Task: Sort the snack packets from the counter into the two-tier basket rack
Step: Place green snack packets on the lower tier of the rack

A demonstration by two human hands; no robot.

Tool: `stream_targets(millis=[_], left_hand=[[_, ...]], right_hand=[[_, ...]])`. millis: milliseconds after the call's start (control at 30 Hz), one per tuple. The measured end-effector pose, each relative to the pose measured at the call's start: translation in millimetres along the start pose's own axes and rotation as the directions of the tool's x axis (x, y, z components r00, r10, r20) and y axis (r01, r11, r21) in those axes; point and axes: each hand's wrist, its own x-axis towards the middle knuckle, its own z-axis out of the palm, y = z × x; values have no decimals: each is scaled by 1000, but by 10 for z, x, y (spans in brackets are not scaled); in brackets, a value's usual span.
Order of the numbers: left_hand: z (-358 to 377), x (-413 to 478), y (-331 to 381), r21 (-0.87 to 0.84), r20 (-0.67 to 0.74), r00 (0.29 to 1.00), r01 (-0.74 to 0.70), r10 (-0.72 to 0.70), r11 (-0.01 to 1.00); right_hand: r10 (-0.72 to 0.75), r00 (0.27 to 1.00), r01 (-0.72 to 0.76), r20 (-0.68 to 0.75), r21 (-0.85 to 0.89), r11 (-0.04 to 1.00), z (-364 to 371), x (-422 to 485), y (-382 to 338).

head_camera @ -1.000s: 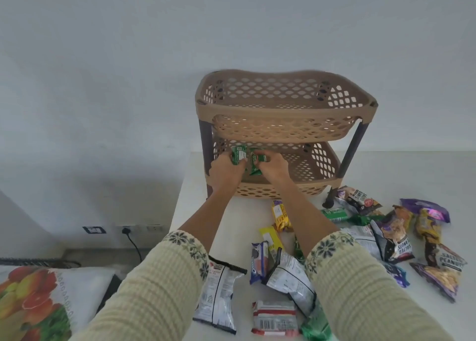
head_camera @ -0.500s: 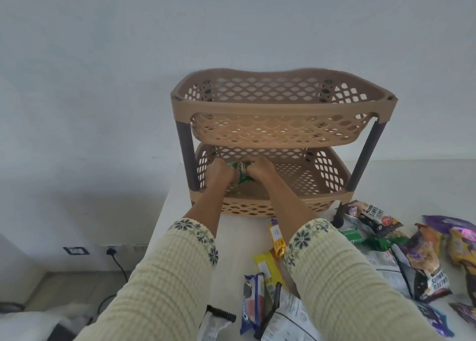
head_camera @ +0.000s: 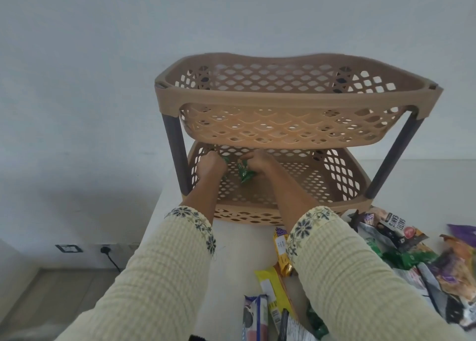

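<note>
i see both hands reaching into the lower tier [head_camera: 322,178] of the basket rack [head_camera: 291,101], which stands at the back left of the counter [head_camera: 242,240]. the left hand [head_camera: 210,167] is closed around a green packet [head_camera: 226,160] near the tier's back left corner, and the right hand [head_camera: 260,161] grips another green packet [head_camera: 246,174] just beside it. more snack packets [head_camera: 401,240] lie loose toward the counter's front and right edges.

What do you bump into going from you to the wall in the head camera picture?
Blue biscuit packet → yellow packet → lower basket's front rim → green packet in the right hand → lower basket's back wall → the wall.
</note>
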Motion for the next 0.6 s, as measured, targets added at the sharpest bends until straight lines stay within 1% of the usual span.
stream_targets(millis=[67, 200, 267, 367, 467, 533, 600], left_hand=[[-25, -2, 14, 7, 21, 1000, -16, 16, 1000], [-69, -120, 36, 52, 33, 997, -67, 65, 996], [-99, -244, 60, 113, 43, 992, -126, 122, 986], [-193, -482, 109, 209, 54, 967, -257, 251, 944], [-297, -785, 139, 208, 81, 934, -358, 349, 910], [-378, -1009, 148, 221, 103, 914, -405, 392, 887], [-464, -1223, 131, 243, 109, 899, -437, 423, 866]], right_hand=[[2, 1000, -2, 5, 29, 1000, -28, -39, -8], [-34, 999, 34, -10, 21, 999, -81, -190, -4], [-42, 999, 42, -23, -1, 999, -71, -312, 2], [-67, 998, 66, -7, -128, 990, -19, -562, -49], [-86, 996, 90, 27, -317, 944, 40, -845, -97], [-60, 997, 71, 41, -392, 917, 64, -1076, -115], [-42, 999, 49, 26, -421, 906, 53, -1320, -132]])
